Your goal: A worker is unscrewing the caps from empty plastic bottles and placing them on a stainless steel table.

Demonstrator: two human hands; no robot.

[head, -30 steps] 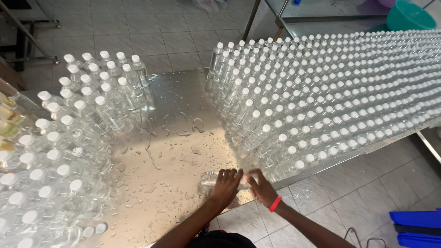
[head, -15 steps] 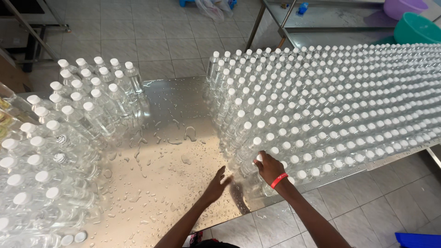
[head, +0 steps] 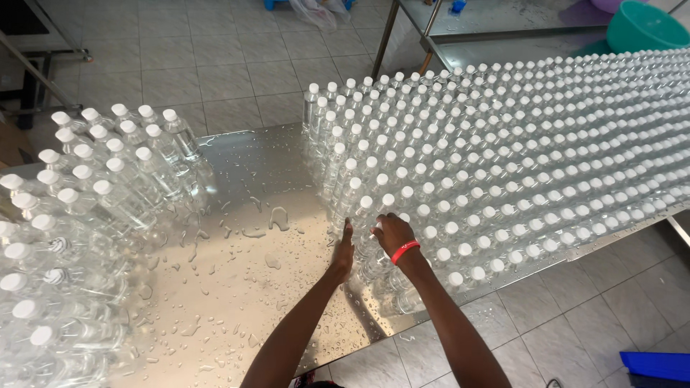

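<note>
Two hands are working the near edge of the big bottle block (head: 517, 165): your left hand (head: 343, 253) is pressing flat, fingers open, against its side; your right hand (head: 392, 233) is curling over a capped bottle (head: 381, 215) there, grip unclear.

Tabletop (head: 237, 215): bare metal, glossy, smooth, beaded with water drops. Bottles (head: 503, 158): clear glossy plastic, matt white plastic caps. Wristband (head: 405, 251), at 5 o'clock of centre: smooth red, rubbery. Floor (head: 215, 65) at 12 o'clock: pale glazed tile. Basin (head: 643, 29): smooth teal plastic.
</note>
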